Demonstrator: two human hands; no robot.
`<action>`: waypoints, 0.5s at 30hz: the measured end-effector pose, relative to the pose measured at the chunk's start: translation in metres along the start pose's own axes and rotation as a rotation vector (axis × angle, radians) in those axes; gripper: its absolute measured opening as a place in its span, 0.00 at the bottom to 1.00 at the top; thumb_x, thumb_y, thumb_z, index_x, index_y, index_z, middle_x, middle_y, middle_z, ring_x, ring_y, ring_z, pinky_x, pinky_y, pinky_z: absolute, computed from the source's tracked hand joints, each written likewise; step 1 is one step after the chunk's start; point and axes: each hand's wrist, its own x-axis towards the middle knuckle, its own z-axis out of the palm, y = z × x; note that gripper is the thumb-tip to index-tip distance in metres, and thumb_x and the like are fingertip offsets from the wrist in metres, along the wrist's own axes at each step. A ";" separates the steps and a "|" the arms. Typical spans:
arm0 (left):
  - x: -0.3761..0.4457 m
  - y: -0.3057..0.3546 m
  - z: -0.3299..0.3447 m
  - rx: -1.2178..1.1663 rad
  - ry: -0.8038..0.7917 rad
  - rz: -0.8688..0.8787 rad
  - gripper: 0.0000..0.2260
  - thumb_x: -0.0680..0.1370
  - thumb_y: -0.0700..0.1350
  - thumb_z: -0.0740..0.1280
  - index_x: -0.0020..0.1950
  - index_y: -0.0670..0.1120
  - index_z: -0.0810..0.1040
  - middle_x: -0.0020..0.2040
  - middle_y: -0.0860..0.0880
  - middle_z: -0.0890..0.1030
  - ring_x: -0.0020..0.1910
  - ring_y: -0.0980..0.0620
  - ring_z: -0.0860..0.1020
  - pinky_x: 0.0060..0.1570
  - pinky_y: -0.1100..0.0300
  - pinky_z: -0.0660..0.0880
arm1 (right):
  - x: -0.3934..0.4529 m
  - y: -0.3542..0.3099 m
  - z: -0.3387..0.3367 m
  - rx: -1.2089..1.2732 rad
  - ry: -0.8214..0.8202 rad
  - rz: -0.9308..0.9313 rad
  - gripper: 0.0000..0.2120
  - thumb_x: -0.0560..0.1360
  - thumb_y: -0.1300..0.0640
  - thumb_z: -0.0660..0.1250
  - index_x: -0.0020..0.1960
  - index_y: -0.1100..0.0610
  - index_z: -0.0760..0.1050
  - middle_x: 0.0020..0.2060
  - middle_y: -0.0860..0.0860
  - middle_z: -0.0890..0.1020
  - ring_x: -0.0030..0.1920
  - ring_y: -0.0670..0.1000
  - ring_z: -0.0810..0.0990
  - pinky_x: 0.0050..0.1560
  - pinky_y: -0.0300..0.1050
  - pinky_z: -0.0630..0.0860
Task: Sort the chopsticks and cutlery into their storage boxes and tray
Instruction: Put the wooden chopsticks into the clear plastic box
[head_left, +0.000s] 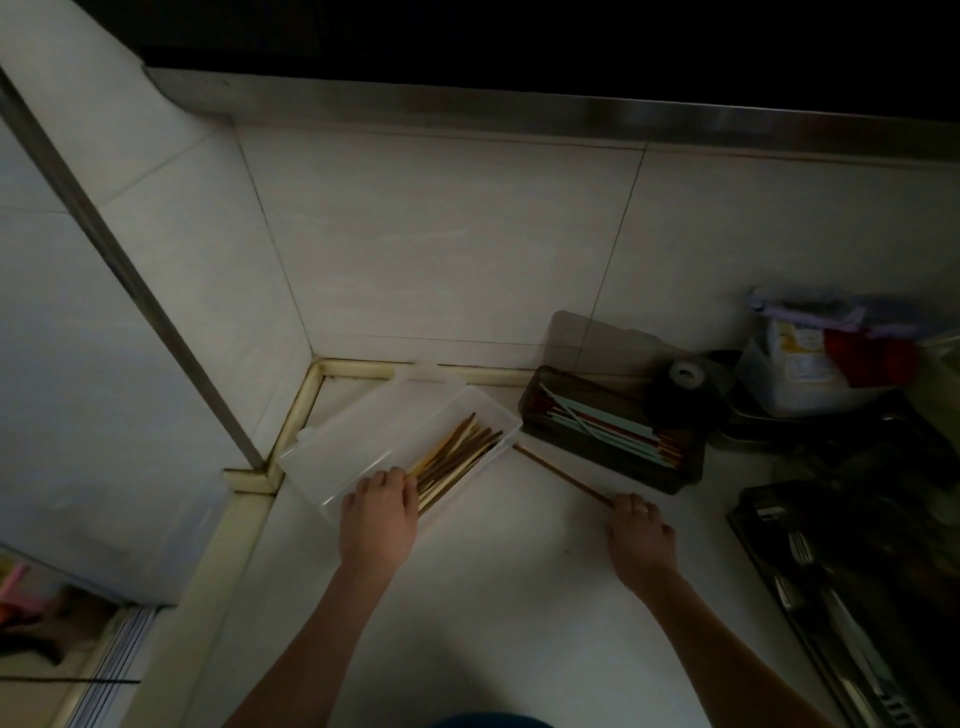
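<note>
A clear plastic box (363, 431) lies open in the counter's corner with several wooden chopsticks (457, 457) inside. My left hand (382, 512) rests on the near ends of those chopsticks in the box. My right hand (639, 525) pinches the near end of a brown chopstick (561, 470) that lies on the counter between the two boxes. A dark box (623, 467) to the right holds several pale green and red chopsticks (602, 423); its lid leans on the wall behind. A dark cutlery tray (769, 551) with forks (800, 548) sits at the far right.
Tiled walls close the corner at the back and left. A dark round jar (680, 389) and a bagged white container (810, 364) stand behind the dark box. The white counter (493, 597) stretches toward me between my arms.
</note>
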 end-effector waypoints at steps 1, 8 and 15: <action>0.000 0.000 0.000 -0.002 0.007 -0.002 0.07 0.77 0.45 0.64 0.44 0.43 0.78 0.37 0.44 0.79 0.38 0.43 0.78 0.38 0.54 0.73 | -0.001 0.000 0.000 -0.017 -0.005 0.004 0.22 0.81 0.53 0.53 0.73 0.58 0.57 0.72 0.56 0.62 0.72 0.56 0.60 0.70 0.54 0.61; -0.003 0.000 -0.001 -0.029 0.109 0.071 0.15 0.76 0.48 0.54 0.43 0.44 0.78 0.39 0.45 0.79 0.40 0.45 0.77 0.39 0.55 0.73 | -0.015 0.000 0.004 -0.121 0.019 0.031 0.21 0.81 0.53 0.53 0.72 0.58 0.58 0.71 0.56 0.62 0.70 0.56 0.62 0.69 0.54 0.63; -0.017 0.026 0.003 -0.075 0.164 0.378 0.18 0.75 0.47 0.55 0.62 0.46 0.75 0.59 0.48 0.78 0.59 0.48 0.73 0.59 0.52 0.73 | -0.044 0.003 0.004 0.047 0.152 0.003 0.15 0.80 0.58 0.52 0.66 0.53 0.61 0.65 0.54 0.72 0.65 0.52 0.71 0.71 0.52 0.58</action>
